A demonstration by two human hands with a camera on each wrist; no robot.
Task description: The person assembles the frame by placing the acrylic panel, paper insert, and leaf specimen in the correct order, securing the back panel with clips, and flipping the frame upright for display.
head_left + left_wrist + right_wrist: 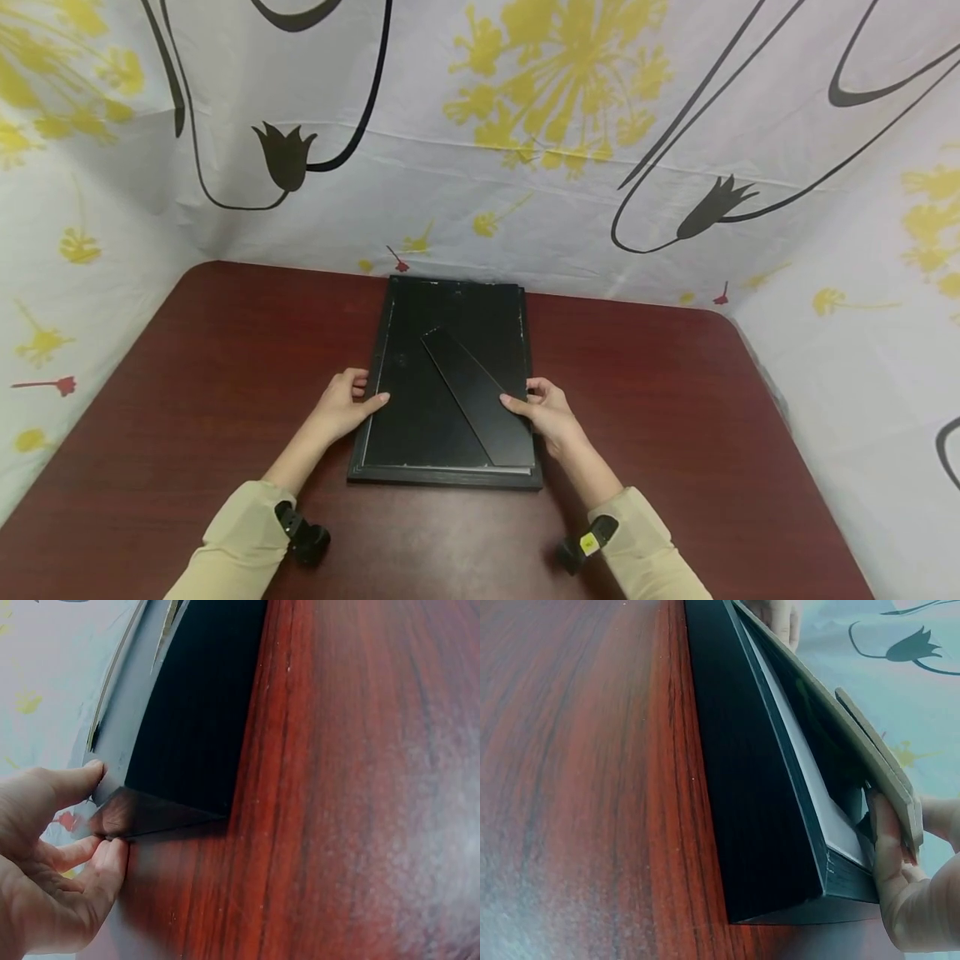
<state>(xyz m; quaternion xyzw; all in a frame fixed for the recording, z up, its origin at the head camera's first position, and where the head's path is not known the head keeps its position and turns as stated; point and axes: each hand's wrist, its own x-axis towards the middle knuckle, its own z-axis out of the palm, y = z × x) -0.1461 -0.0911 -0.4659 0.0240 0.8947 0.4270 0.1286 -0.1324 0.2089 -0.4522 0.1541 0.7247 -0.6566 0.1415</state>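
A black picture frame (442, 478) lies face down on the table. Its backing board (408, 375) carries a flat, slanting easel stand (461, 383). My left hand (345, 406) grips the frame's left edge, thumb on top and fingertips low on the side. On the right, my right hand (551, 414) pinches the backing board between thumb and fingers. In the right wrist view that board (840, 724) tilts up from the frame (757, 787), with a gap along the near edge. Inside the gap shows a white sheet (810, 776). What lies deeper inside is hidden.
The dark red wooden table (225, 375) stretches out on both sides of the frame. White cloth (420, 200) with yellow and grey flower prints hangs behind the table and along its sides. The frame's far end lies close to the table's back edge.
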